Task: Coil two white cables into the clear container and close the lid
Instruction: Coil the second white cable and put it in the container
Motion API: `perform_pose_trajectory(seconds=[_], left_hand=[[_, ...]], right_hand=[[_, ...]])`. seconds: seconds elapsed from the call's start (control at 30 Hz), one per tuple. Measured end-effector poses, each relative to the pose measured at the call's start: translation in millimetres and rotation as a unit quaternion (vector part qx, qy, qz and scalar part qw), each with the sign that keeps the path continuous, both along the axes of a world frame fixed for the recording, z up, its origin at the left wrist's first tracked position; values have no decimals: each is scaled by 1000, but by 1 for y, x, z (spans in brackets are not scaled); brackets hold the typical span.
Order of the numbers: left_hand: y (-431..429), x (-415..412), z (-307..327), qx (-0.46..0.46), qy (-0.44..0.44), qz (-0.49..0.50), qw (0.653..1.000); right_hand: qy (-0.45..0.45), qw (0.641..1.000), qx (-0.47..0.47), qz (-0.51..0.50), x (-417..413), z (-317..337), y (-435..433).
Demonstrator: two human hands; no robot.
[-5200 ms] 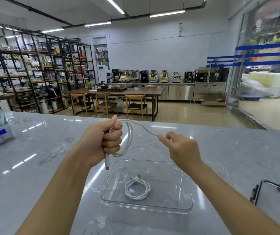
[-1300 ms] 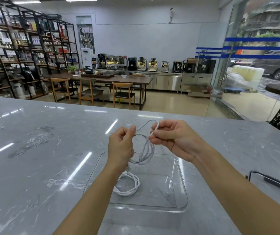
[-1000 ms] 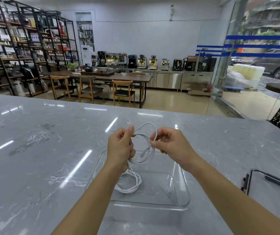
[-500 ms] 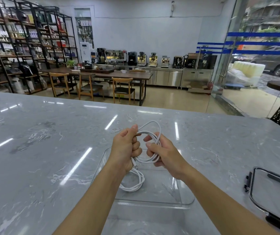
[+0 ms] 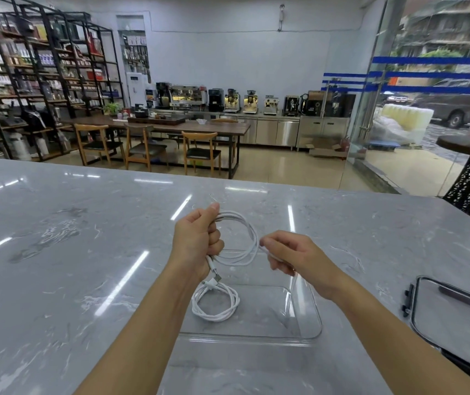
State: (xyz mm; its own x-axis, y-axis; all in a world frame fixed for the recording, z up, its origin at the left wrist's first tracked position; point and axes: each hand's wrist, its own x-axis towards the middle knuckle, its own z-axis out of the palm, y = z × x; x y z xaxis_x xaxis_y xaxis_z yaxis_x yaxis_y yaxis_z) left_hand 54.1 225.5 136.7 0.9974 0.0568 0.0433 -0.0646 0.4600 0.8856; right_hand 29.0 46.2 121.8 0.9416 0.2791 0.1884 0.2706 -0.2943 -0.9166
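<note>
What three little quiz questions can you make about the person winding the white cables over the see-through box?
1. True or false: the coiled white cable already lies inside the clear plastic container.
2. Which hand grips the bundled loops of the second white cable: A) the left hand, B) the right hand?
3. Fill the gap: the clear black-edged lid rests on the grey marble counter, to the ____ of the container.

Key: 1 true; 2 A, while the right hand only pinches the loose end; 3 right.
</note>
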Motion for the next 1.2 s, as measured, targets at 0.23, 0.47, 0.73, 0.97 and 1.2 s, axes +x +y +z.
perform_pose_trajectory(seconds=[0.23, 0.47, 0.73, 0.97, 1.2], left_hand=[[-23, -17, -3, 35, 26, -65, 997], [28, -24, 8, 296, 92, -254, 916], [48, -24, -4, 127, 148, -373, 907], [12, -47, -16, -158, 190, -302, 921], [-18, -56, -17, -197, 106, -164, 961]], right_hand=[[-70, 990, 31, -115, -2, -1, 33], [-81, 990, -113, -1, -5, 7, 6], [-95, 984, -152, 21, -6, 5, 8], [-127, 980, -155, -13, -4, 5, 7], [-130, 981, -143, -30, -4, -5, 6]])
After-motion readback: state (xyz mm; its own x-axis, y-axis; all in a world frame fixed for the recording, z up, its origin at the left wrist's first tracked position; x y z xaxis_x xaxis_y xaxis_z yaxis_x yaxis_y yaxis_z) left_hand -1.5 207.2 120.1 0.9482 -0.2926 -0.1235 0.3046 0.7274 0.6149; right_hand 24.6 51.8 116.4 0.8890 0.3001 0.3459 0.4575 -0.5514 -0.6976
